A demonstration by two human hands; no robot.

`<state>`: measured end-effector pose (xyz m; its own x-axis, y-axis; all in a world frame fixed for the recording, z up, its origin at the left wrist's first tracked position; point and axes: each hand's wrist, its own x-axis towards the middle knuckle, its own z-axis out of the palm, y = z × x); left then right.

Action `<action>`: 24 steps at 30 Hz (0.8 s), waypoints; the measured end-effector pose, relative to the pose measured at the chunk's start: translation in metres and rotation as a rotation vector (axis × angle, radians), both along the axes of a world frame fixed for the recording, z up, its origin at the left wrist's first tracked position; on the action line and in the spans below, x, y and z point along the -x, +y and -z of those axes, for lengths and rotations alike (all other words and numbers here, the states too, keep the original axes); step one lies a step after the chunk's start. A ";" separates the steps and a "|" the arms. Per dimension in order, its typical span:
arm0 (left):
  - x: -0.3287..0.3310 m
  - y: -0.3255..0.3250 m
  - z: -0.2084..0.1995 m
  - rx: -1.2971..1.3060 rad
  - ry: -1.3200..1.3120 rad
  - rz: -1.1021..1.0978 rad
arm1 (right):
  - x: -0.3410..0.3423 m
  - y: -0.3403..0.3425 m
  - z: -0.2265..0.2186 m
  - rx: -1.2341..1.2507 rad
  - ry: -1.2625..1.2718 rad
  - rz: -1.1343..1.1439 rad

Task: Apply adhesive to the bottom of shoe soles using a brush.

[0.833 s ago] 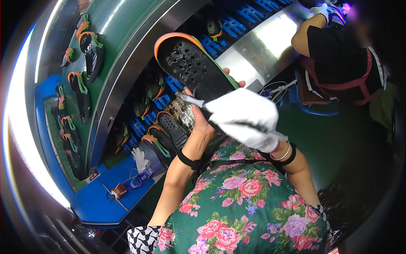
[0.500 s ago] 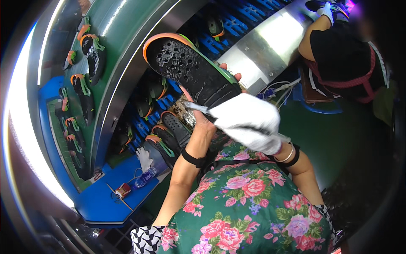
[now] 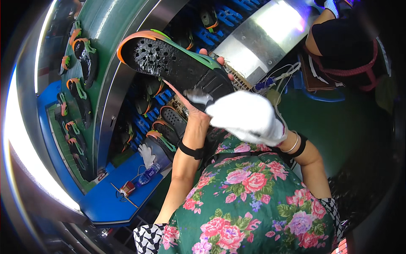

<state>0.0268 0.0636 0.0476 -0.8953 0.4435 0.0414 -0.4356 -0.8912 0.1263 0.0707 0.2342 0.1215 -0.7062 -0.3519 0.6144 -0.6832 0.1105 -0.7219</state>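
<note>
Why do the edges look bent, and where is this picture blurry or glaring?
Head view: the fisheye lens curves straight lines toward the rim; the light strip is blown out white; glare blanks part of the metal plate; the gloved right hand and its tool look smeared, probably by motion.

Left fingers [image 3: 220, 61] curled (right hand [image 3: 249, 118] gloved)

We count: 1 held sole [image 3: 188, 71], 1 blurred tool [image 3: 198, 96], 2 blk wristbands [image 3: 190, 150], 1 bracelet [image 3: 296, 142], 1 btl [image 3: 149, 173], 1 loose wht glove [image 3: 146, 155], 1 blue tbl [image 3: 101, 205], 1 co-worker [image 3: 342, 44], 3 shoe parts [image 3: 173, 120] nr tbl, approx. 8 shoe pcs [image 3: 86, 59] on 1 grn belt [image 3: 105, 46]; rack pcs [image 3: 208, 19] too hidden for us to tally.
</note>
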 end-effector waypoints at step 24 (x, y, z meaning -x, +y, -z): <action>-0.007 -0.007 -0.012 -0.005 -0.034 -0.020 | -0.008 0.014 0.011 0.218 -0.501 -0.264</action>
<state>0.0340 0.0561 0.0596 -0.9049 0.4254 0.0128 -0.4217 -0.9004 0.1072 0.0788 0.2481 0.1108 -0.8343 -0.4579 0.3071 -0.2382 -0.2030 -0.9498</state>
